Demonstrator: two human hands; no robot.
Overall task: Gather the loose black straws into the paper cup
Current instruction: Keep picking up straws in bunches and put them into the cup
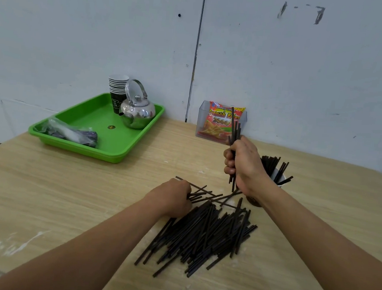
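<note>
Scuffed wood desk (pixel 67 192), pale wall (pixel 305 73). Right grip (pixel 243 165) clutches straws (pixel 235 125), mostly hiding the cup (pixel 276 175); left grip (pixel 172 198) curls round pile (pixel 203 235) straws, fingertips hidden.

A pale wooden table (pixel 67 192) stands against a scuffed grey-white wall (pixel 80 33). A dark vertical seam (pixel 196 53) runs down the wall behind the table.
</note>
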